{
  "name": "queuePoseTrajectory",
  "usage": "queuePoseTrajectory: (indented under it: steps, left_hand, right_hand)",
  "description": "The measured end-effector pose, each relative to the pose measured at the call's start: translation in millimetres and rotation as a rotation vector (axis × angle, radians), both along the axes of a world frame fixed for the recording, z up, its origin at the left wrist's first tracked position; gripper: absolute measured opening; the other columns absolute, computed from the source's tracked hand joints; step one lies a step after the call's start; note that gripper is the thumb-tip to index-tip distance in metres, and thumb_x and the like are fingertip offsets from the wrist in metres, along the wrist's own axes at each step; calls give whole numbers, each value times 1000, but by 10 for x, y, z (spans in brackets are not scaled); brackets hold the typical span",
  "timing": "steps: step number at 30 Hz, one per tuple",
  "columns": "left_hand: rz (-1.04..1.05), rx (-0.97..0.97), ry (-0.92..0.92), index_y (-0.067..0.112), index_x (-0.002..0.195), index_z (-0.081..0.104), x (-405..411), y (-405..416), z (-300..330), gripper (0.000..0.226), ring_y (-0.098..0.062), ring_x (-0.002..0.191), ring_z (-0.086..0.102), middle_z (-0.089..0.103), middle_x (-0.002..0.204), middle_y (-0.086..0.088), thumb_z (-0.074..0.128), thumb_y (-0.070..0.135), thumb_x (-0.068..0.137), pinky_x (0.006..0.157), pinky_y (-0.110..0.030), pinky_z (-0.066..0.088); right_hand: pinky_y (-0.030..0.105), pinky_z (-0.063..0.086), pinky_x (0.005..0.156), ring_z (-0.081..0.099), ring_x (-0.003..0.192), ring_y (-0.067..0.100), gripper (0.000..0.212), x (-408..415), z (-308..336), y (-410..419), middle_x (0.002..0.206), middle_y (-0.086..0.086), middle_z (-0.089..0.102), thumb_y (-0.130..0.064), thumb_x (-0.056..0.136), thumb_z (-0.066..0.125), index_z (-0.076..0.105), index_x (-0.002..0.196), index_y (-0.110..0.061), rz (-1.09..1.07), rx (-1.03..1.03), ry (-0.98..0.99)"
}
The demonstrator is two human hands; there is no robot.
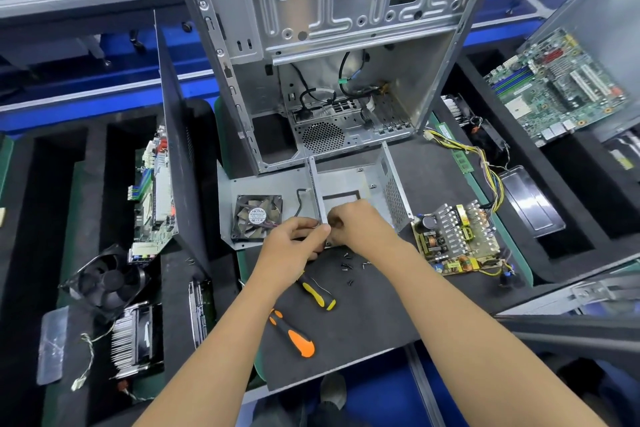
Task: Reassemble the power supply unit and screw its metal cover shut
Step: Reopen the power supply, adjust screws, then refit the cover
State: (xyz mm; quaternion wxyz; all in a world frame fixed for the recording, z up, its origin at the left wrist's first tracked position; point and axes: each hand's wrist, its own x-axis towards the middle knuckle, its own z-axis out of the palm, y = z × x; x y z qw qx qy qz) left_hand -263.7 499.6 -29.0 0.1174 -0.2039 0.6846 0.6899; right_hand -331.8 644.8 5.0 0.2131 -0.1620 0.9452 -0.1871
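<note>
Foam mat [398, 305] — both hands [294, 236] pinch sheet-metal casing [346, 180].

Open computer case [332, 28] standing behind the mat, motherboard [557, 87] on the right, another board [156, 198] on the left, loose black fan [104, 279], finned heatsink [133, 340], memory stick [453, 146].

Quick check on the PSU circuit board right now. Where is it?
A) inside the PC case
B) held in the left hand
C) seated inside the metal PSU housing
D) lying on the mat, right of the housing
D: the PSU circuit board lies on the black mat to the right of the open metal PSU housing, while both hands work at the housing's near edge.
</note>
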Motion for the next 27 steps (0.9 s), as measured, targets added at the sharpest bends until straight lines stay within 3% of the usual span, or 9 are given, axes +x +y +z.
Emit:
queuePoseTrajectory:
  steps: [3, 6, 10, 16, 21, 25, 27]
  left_hand:
    - [-4, -11, -2, 20, 102, 69, 7, -2, 8, 42, -19, 85, 75, 75, 85, 4, 80, 49, 73, 78, -34, 61]
    - [7, -15, -9, 20, 103, 69, 20, 4, 15, 30, -20, 85, 75, 75, 90, 1, 79, 40, 83, 78, -33, 61]
    - [19, -34, -2, 19, 102, 70, 77, 35, 73, 30, -17, 85, 75, 76, 88, 3, 75, 44, 85, 75, -29, 61]
    - [57, -61, -3, 16, 106, 69, 123, 66, 142, 29, -16, 85, 75, 73, 101, -5, 65, 42, 93, 76, -30, 60]
    - [78, -87, 10, 12, 110, 67, 203, 56, 184, 30, -18, 84, 75, 72, 104, -6, 57, 39, 99, 77, -33, 61]
    - [74, -92, 11, 12, 110, 66, 248, 27, 212, 30, -18, 84, 75, 72, 104, -6, 55, 38, 100, 78, -33, 61]
    - [66, -94, 9, 11, 111, 66, 242, 0, 217, 30, -17, 84, 75, 72, 104, -5, 55, 37, 101, 78, -31, 60]
  right_hand:
    - [27, 53, 74, 63, 77, 21, 16, 101, 70, 240, 74, -1, 63, -8, 82, 62, 74, 91, -12, -161, -180, 59]
    - [29, 54, 72, 61, 68, 19, 9, 402, 66, 521, 68, -4, 60, -5, 80, 66, 73, 83, -10, -189, -222, 113]
    - [40, 52, 77, 61, 81, 24, 9, 720, -99, 803, 85, 6, 63, -5, 89, 64, 70, 96, -5, -158, -157, 160]
    - [31, 48, 82, 62, 95, 28, 24, 836, -240, 888, 101, 13, 66, 4, 92, 59, 71, 111, -4, -133, -134, 252]
    - [43, 55, 79, 66, 89, 34, 21, 879, -135, 1009, 99, 13, 70, -1, 90, 67, 71, 110, -3, -243, -208, 411]
    - [32, 50, 84, 67, 89, 30, 34, 893, -44, 1131, 97, 12, 71, 13, 82, 61, 71, 110, -3, -304, -278, 577]
    - [35, 47, 84, 61, 92, 29, 31, 834, 12, 1223, 100, 9, 68, 6, 82, 64, 68, 111, -5, -408, -257, 735]
